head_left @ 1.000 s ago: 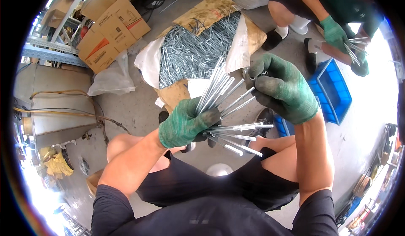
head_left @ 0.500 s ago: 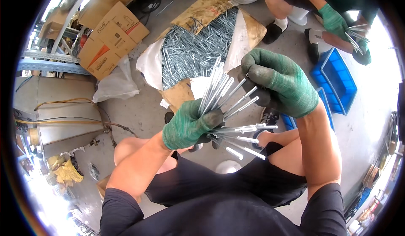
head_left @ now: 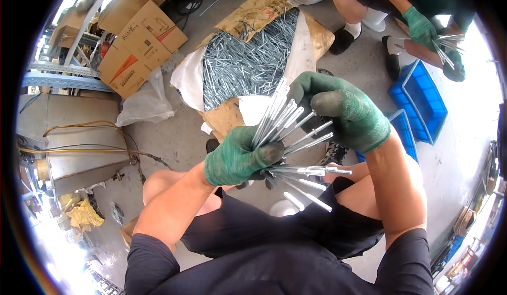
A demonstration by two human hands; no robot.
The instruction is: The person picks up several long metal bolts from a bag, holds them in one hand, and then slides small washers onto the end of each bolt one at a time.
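My left hand [head_left: 237, 156], in a green glove with dark fingertips, is closed around a fanned bundle of thin silver metal pins [head_left: 277, 116]. Some pins point up and away, others stick out to the right and down; several have a thicker, sleeve-like end. My right hand [head_left: 354, 110], gloved alike, is at the upper right of the bundle with its fingers curled and thumb bent in. Its fingertips are close to the ends of a few pins. Whatever sits between those fingers is hidden.
Beyond my hands, an opened carton [head_left: 248, 57] lined with white sheet holds a heap of similar pins. Blue plastic bins [head_left: 422, 102] stand at the right. A co-worker's gloved hand [head_left: 421, 27] holds pins there. Cardboard boxes [head_left: 140, 49] and a metal cabinet [head_left: 79, 136] are at the left.
My right hand has come down slightly and nearer to the bundle, its fingers now beside the pin ends. My left hand keeps its hold, and the bundle has shifted slightly.
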